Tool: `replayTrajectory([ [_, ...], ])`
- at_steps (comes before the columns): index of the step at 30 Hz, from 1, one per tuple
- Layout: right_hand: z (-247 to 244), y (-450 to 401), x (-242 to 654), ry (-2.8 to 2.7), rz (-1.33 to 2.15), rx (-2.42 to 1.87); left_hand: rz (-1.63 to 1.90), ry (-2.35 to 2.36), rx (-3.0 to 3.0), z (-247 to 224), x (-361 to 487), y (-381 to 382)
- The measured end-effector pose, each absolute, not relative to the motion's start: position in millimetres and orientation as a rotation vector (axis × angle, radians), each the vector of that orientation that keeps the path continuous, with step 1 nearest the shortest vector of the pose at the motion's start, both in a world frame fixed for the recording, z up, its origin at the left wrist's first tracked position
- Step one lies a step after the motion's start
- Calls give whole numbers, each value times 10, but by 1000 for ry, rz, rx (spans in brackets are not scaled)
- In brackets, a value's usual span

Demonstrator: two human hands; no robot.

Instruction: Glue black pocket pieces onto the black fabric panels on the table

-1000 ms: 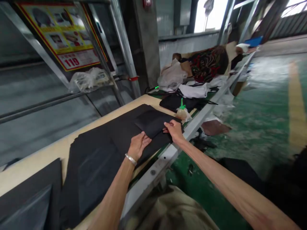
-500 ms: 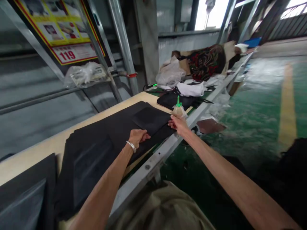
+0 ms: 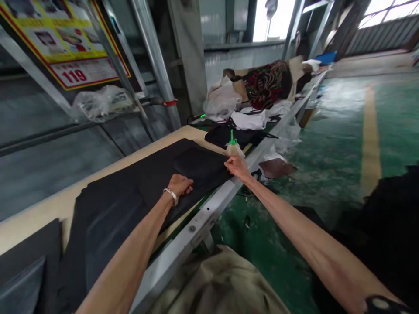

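One broad green floor [image 3: 334,174] spreads out to the right of the hands, with a yellow stripe well apart from them. Next in size is the long desk [image 3: 196,134], running beneath both hands and on beyond them, a grey metal rail [image 3: 216,203] along its near side. Black sheets [image 3: 150,163] lie flat on it, under the left hand and reaching out to its left; farther left sits a second black pile [image 3: 29,248]. Well beyond the hands is a patterned cloth [image 3: 268,85], with a clear plastic bag [image 3: 222,98] to its left and a white cloth [image 3: 250,120] nearer in. A smaller flat black piece [image 3: 203,163] rests on the black sheets, between the hands. The left hand [image 3: 178,185] has its fingers mostly curled, knuckles up, low over the near left side of that piece; whether it grips anything I cannot tell. The right hand [image 3: 237,167] is nearly closed, thumb and fingertips drawn together at the piece's right end, though a firm hold cannot be made out. Just beyond the right hand stands a green-tipped bottle [image 3: 233,149]. Smallest is the silver bracelet [image 3: 171,195] around the left wrist.
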State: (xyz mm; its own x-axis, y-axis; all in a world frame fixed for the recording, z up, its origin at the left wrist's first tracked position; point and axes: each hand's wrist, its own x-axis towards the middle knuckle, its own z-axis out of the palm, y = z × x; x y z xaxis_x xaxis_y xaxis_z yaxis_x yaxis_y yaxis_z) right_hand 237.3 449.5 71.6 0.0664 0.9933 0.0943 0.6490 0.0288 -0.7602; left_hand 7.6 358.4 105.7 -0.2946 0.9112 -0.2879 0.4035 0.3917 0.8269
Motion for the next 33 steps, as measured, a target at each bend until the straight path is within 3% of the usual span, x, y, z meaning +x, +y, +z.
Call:
replayTrajectory([
  [33,700,4504,2418,-1837,365,-1835,744,1890,1123,1136,149,3486],
])
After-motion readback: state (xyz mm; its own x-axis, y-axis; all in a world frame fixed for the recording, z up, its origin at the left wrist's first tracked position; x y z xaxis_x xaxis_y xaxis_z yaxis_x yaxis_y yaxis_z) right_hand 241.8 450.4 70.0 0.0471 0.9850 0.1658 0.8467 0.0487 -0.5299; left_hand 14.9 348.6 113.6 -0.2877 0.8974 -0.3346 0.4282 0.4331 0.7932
